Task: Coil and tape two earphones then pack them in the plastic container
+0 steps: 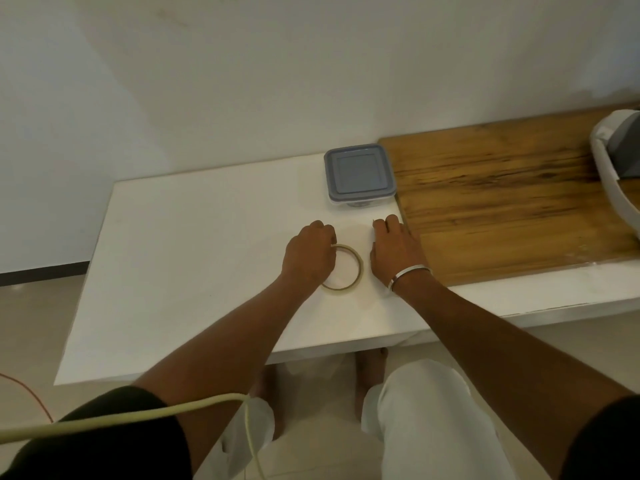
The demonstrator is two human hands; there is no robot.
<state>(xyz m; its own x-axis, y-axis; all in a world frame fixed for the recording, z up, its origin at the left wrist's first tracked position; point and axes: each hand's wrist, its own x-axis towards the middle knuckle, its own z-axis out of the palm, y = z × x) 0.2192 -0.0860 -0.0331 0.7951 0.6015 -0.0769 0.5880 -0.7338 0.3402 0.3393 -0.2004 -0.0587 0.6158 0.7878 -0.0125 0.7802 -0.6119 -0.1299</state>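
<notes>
Both hands rest on the white counter (180,258), backs turned up. Nearest to the camera, a thick pale cable (114,419) crosses the left forearm, and the knees in light trousers show under the counter edge. The left hand (310,252) has its fingers curled over the far left side of a tape roll (343,267) and grips it there. This roll is a thin flat ring, pale yellowish and a little glossy, and it lies flat on the counter between the two hands. The right hand (394,249) lies just beside the roll, with fingers bent down to the surface; I cannot tell if it holds anything. A smooth silver metal bangle (410,275) sits on the right wrist.

Farther away stands the plastic container (360,174), near the wall. It is square with rounded corners, its body is clear, and a grey-blue lid is closed on it. Touching its right side begins a wooden board (512,199), brown with dark grain lines. The earphones are not visible to me on the counter.
</notes>
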